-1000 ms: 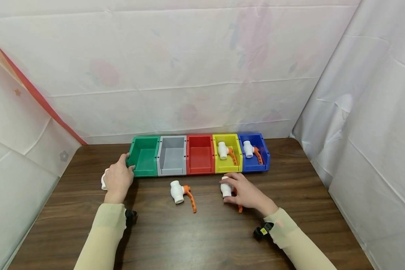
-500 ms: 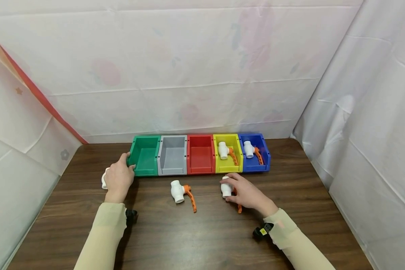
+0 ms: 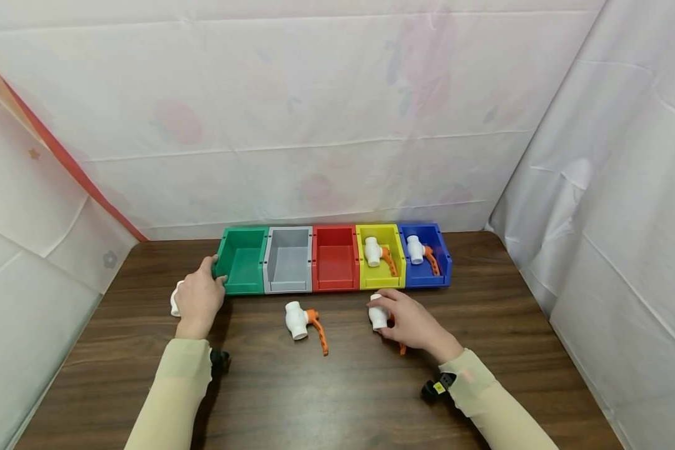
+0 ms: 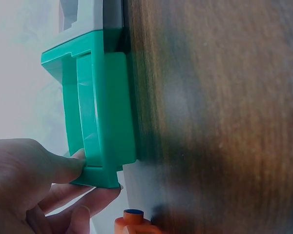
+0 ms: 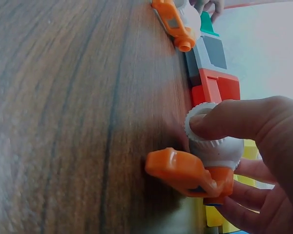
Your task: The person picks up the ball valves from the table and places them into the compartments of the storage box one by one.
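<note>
My left hand [image 3: 199,297] pinches the left wall of a green bin [image 3: 244,284]; in the left wrist view the thumb is inside the wall and the fingers outside. With my right hand [image 3: 407,319] I hold a white ball valve [image 3: 377,317] with an orange handle, thumb pressed on its near end. Its handle [image 5: 180,170] shows in the right wrist view, close over the table. Another white ball valve [image 3: 296,320] lies between the hands, orange handle toward the right. A white part [image 3: 174,300] peeks out behind my left hand, mostly hidden.
Right of the green bin stand a grey bin [image 3: 288,286], a red bin [image 3: 335,284], a yellow bin [image 3: 382,282] and a blue bin [image 3: 427,281] in one row. The yellow and blue bins each contain a ball valve. White cloth [image 3: 315,125] surrounds the wooden table [image 3: 326,400].
My right thumb has shifted slightly along the near end of the held ball valve. The left hand keeps its grip on the green bin.
</note>
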{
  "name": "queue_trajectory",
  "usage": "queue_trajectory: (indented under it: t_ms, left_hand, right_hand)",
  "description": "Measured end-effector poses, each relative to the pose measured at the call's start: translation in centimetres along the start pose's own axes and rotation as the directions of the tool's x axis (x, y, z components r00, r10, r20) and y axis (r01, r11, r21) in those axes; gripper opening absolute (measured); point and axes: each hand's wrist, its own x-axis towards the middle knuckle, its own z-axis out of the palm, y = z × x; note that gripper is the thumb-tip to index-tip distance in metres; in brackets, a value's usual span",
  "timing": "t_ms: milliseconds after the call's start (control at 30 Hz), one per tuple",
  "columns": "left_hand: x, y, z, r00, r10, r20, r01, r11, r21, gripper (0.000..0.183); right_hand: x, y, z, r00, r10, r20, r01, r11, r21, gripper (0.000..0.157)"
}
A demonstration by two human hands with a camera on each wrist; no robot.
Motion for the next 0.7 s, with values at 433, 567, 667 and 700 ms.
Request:
queue_trajectory:
  t_ms: [433,567,667,700]
  left_hand:
    - [-0.09,-0.13,0.04,1.0,-0.001,-0.005,0.001,1.0,-0.001,0.049]
    - [-0.06,-0.1,0.03,1.0,0.002,-0.001,-0.002,1.0,-0.004,0.049]
    - [-0.03,-0.01,0.04,1.0,0.0,0.0,0.0,1.0,-0.003,0.049]
    - [-0.02,0.02,0.04,1.0,-0.001,-0.001,0.001,1.0,-0.002,0.049]
  right_hand:
    - [0.08,-0.13,0.16,0.992,-0.019,-0.123,0.022,1.0,0.019,0.053]
    - [0.38,-0.27,0.2,0.985,-0.006,-0.17,0.013,0.999,0.042,0.053]
    - [0.6,-0.59,0.07,0.982,0.015,-0.188,-0.003,0.998,0.062,0.053]
    - [0.68,-0.71,0.01,0.982,0.025,-0.19,-0.012,0.997,0.07,0.053]
